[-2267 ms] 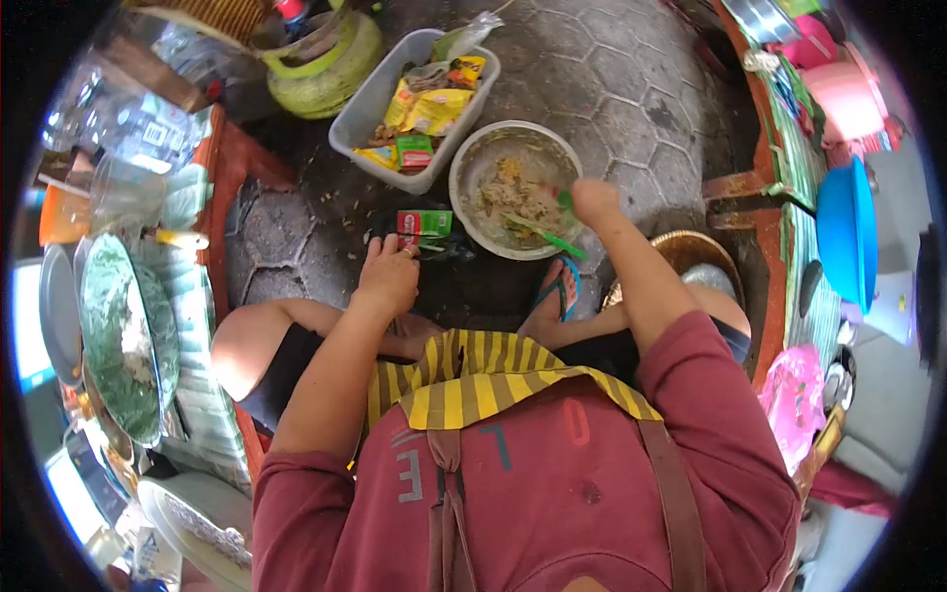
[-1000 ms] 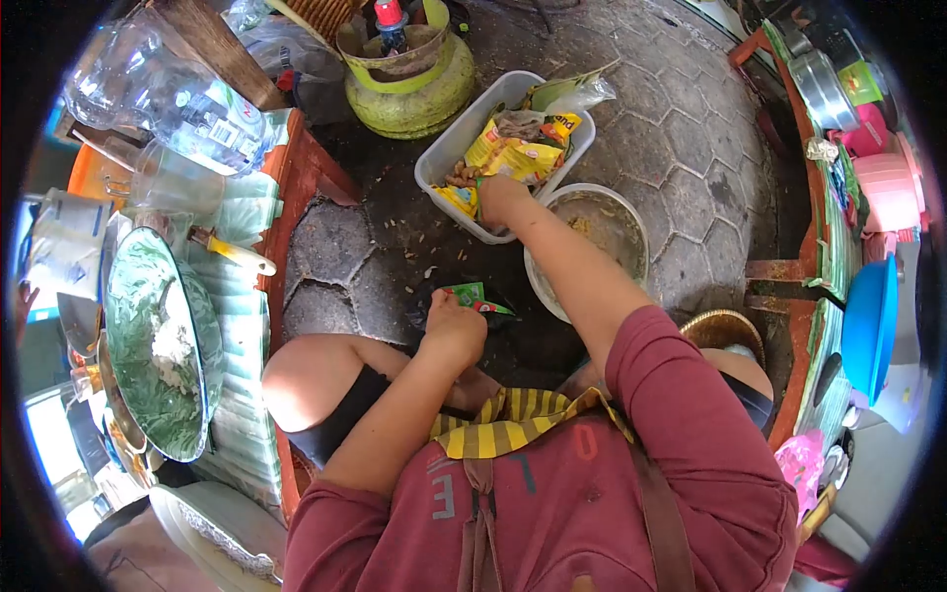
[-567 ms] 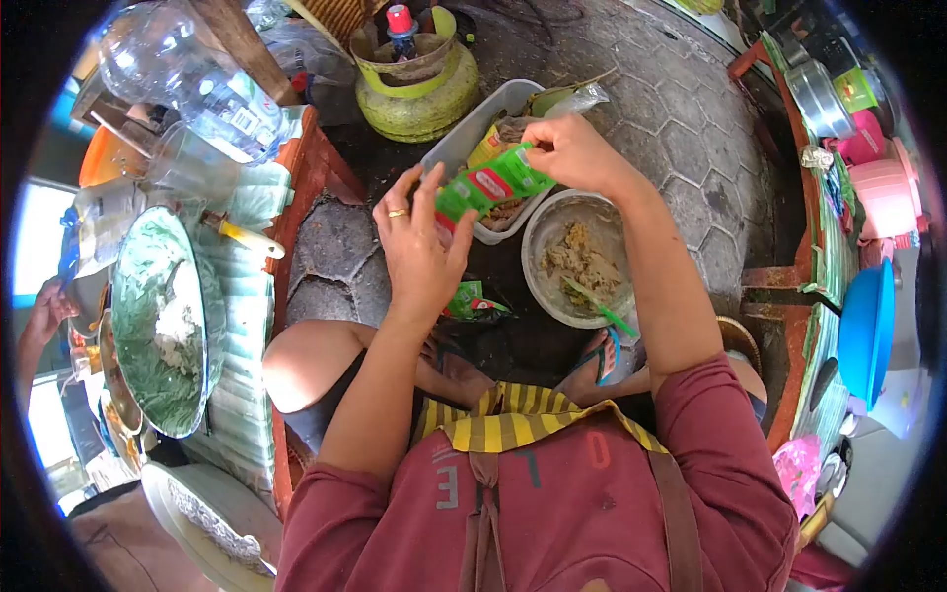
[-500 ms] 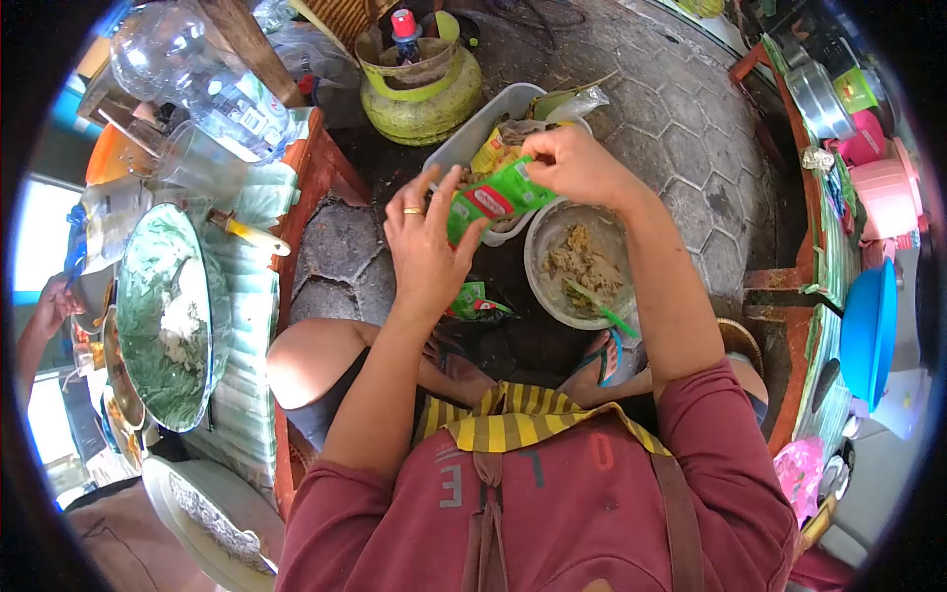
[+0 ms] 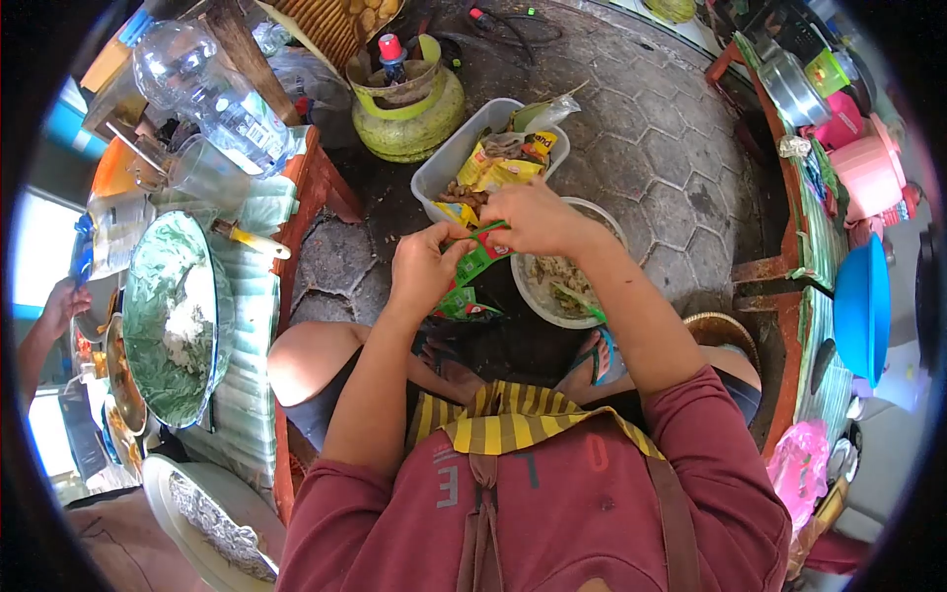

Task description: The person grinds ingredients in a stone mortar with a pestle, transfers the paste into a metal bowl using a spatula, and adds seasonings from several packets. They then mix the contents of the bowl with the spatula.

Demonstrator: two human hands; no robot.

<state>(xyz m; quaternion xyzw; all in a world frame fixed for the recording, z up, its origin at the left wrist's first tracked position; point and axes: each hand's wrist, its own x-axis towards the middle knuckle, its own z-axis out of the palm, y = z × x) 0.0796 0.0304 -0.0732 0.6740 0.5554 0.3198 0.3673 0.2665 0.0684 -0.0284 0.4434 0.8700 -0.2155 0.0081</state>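
Both my hands pinch the top edge of a green and red seasoning sachet (image 5: 477, 259), close together in front of my knees. My left hand (image 5: 422, 266) grips its left side, and my right hand (image 5: 528, 217) has fingers closed at the upper right corner. Whether the sachet is torn cannot be made out. Below it a second green packet (image 5: 464, 305) lies on the dark floor. Right of the sachet, partly under my right forearm, stands a bowl (image 5: 524, 286) of pale mixture with a green-handled utensil (image 5: 577, 302). Behind my hands is a plastic container (image 5: 430, 179) holding yellow packets (image 5: 498, 163) and brown roots.
A green gas cylinder (image 5: 409, 118) stands behind the container. At left, a red-framed bench (image 5: 330, 178) bears a large water bottle (image 5: 212, 94) and a green basin (image 5: 148, 326) with white food. Another person's hand (image 5: 61, 306) shows far left. At right, a bench holds a blue basin (image 5: 861, 309).
The sachet has come lower and nearer my body, turned more upright. My right hand has moved left and down, closer to my left hand. The view has shifted slightly.
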